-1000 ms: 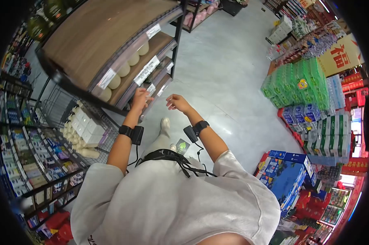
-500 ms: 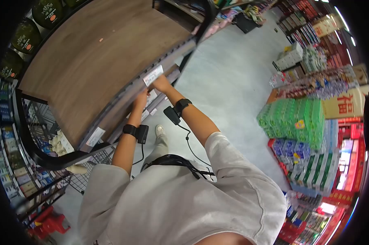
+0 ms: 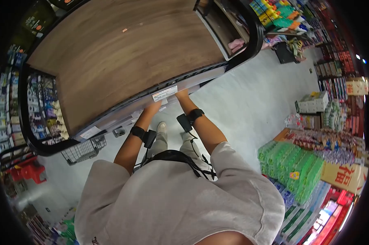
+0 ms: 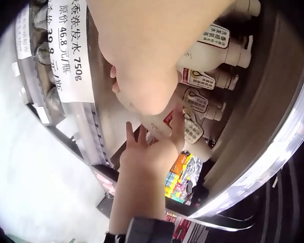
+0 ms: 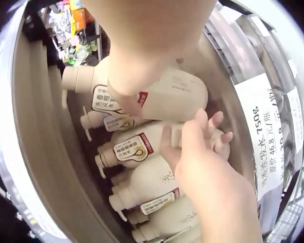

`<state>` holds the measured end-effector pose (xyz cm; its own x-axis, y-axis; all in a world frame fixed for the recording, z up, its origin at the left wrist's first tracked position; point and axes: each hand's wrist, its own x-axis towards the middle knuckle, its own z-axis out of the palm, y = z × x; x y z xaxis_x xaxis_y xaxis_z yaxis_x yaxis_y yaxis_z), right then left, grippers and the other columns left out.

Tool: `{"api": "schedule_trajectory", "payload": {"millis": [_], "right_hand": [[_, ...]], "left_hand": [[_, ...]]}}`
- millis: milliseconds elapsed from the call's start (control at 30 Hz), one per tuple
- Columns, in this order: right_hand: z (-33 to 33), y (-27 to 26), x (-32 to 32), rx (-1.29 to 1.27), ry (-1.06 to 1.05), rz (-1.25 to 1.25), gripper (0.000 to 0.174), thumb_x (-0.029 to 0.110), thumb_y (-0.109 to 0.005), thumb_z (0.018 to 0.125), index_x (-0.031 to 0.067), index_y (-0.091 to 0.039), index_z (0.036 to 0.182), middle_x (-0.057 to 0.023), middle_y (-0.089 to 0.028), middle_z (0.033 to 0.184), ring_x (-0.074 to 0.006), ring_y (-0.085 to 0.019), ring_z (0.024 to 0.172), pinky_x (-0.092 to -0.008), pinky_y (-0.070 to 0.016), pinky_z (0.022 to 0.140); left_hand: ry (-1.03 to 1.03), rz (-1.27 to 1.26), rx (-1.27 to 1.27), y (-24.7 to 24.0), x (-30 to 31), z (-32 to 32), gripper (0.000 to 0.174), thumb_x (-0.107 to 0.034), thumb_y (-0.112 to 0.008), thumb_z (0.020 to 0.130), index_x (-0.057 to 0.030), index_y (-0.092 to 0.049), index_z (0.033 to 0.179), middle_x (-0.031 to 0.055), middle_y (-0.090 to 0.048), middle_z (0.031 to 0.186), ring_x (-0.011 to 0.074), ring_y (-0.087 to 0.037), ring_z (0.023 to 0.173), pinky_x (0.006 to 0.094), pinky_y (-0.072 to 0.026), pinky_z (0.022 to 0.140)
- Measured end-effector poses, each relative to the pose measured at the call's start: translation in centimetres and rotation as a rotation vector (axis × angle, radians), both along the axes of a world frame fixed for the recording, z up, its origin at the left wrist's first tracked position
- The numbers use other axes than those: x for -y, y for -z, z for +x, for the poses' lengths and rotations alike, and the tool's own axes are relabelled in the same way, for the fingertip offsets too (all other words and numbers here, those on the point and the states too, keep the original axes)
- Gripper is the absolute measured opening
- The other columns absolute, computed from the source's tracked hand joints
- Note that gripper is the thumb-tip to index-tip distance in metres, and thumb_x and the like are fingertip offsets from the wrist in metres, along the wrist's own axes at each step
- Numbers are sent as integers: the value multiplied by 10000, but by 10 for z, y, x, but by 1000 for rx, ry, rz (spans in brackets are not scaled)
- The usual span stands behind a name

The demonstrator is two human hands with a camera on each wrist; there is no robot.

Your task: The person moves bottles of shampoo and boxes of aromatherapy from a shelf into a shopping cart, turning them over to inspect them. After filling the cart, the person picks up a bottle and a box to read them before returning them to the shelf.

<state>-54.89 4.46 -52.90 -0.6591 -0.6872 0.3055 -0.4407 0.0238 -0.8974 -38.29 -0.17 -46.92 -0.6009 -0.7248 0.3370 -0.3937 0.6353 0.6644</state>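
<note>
Cream shampoo pump bottles (image 5: 147,187) lie on their sides in a row on a shelf. My right hand (image 4: 149,157) is at the end bottle (image 5: 180,96), thumb across its body near the label and fingers at its base. My left hand (image 5: 210,172) is beside it, fingers loosely bent near the base of a neighbouring bottle and thumb over that bottle. In the head view, the shelf's front edge hides most of both hands. A large price tag (image 4: 71,50) hangs on the shelf edge.
A bare brown shelf board (image 3: 131,53) extends above the bottles, with a thick black frame (image 3: 249,41) around it. A wire cart (image 3: 84,150) stands at the left. Green bottle packs (image 3: 292,167) are stacked across the aisle at the right.
Both hands were in front of the shelf a second ago and have reached in under its top board. The person has moved closer, and the shelf fills more of the head view.
</note>
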Motion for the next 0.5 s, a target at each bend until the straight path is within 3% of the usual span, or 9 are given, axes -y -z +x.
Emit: {"api": "schedule_trajectory", "payload": {"millis": [33,100,133,200,233,333,367,500], "right_hand": [[-3,-17,-10,8,-28,2,427,307,-652,884,52,-596,1221,-149,-589,1283,-266,-576,1165,-360,-471,975],[-12,-51,-27,701,110,57,329,224,-643,883,65,-584,1164,-115,-614,1170,-235,-614,1074,-377,-545,854],[-14,-66,-39,704,83,67,329,224,-643,883,65,-584,1164,-115,-614,1170,-235,-614,1074,-377,-545,854],[-18,-92,-69,1086,-111,-36,413,166,-616,895,68,-510,1281,-95,-586,1218,-254,-591,1124,-446,-532,937],[-20,-101,-79,1143,-239,-28,391,181,-642,890,72,-523,1246,-81,-599,1197,-236,-593,1131,-484,-544,914],[-15,-110,-96,1266,-462,81,402,209,-655,896,81,-521,1253,-82,-604,1214,-243,-591,1142,-475,-543,917],[-10,-108,-98,1292,-567,119,425,249,-673,896,94,-521,1261,-78,-602,1243,-255,-583,1164,-483,-529,939],[39,-102,-94,1266,-811,239,403,256,-686,891,85,-563,1235,-56,-622,1229,-216,-602,1131,-496,-465,1012]], "left_hand": [[-28,2,8,6,-1,0,353,-165,-657,900,-38,-618,1227,150,-670,1154,267,-640,1050,370,-481,934],[56,348,-35,22,-2,0,456,-237,-706,891,-52,-584,1289,142,-616,1285,278,-559,1206,364,-420,1023],[27,348,-36,12,-5,1,456,-237,-706,891,-52,-584,1289,142,-616,1285,278,-559,1206,364,-420,1023],[-4,672,176,-20,-14,6,483,-294,-737,876,-43,-598,1264,140,-613,1283,249,-564,1198,356,-434,1006],[38,749,152,-17,-16,15,530,-272,-762,854,-46,-559,1289,131,-609,1263,217,-563,1179,350,-443,993],[-60,842,-93,-71,-57,45,638,-178,-804,804,-80,-476,1342,104,-605,1255,247,-588,1135,383,-484,929],[-41,795,-152,-78,-66,59,695,-198,-803,810,-108,-406,1373,96,-573,1276,214,-539,1193,385,-477,948],[-248,767,-232,-92,-123,125,700,-231,-798,816,-136,-412,1392,67,-521,1337,198,-525,1195,389,-451,1006]]}}
